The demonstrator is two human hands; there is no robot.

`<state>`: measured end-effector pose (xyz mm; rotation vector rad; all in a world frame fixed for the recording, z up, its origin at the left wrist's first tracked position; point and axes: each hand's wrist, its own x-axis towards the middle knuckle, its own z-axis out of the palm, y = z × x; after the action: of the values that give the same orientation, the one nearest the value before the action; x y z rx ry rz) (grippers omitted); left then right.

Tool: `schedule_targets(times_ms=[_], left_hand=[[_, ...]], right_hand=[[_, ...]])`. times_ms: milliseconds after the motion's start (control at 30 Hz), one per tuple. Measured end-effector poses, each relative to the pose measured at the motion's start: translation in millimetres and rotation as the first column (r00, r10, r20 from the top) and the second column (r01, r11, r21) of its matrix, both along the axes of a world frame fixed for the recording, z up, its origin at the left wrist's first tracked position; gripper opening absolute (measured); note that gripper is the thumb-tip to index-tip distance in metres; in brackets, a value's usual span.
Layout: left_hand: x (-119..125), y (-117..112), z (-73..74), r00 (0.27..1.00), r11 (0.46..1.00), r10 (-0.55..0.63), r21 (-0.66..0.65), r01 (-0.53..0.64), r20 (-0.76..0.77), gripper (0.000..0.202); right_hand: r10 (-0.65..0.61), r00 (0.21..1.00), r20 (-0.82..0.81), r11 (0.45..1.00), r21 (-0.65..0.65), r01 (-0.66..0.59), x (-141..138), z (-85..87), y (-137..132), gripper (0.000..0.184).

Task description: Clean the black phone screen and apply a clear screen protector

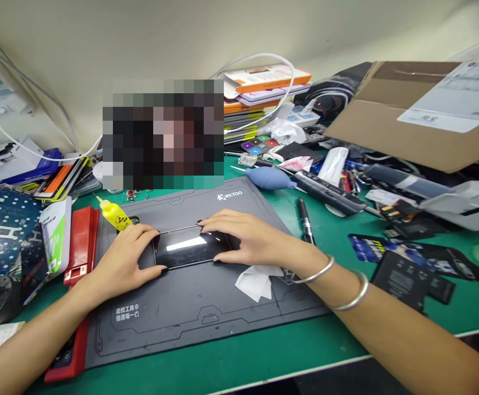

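A smartphone (190, 248) with a glossy black screen and a thin silver frame lies lengthwise on the dark grey work mat (174, 312). Its screen faces up and reflects a bright strip of light. My left hand (130, 258) grips the left end, thumb at the near edge and fingers at the far edge. At the right end, my right hand (243, 236) holds it the same way and covers part of the screen. A yellow needle-tipped bottle (115, 214) lies just beyond my left hand. White tissue (256, 282) rests beneath my right wrist.
A long red tool (79, 247) lies along the mat's left edge. Beyond the mat are a blue air blower (270, 178) and a black pen (304, 216). An open cardboard box (371, 115) stands at the back right. Phone parts clutter both sides of the green table (264, 362).
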<state>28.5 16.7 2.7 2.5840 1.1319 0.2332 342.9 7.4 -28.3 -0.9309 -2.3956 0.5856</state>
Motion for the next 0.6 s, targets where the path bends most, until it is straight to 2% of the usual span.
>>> schedule_targets(times_ms=[600], left_hand=[[0.9, -0.1, -3.6, 1.000, 1.000, -0.011, -0.002, 0.010, -0.015, 0.054]], right_hand=[[-0.008, 1.000, 0.028, 1.000, -0.022, 0.008, 1.9, -2.0, -2.2, 0.038]])
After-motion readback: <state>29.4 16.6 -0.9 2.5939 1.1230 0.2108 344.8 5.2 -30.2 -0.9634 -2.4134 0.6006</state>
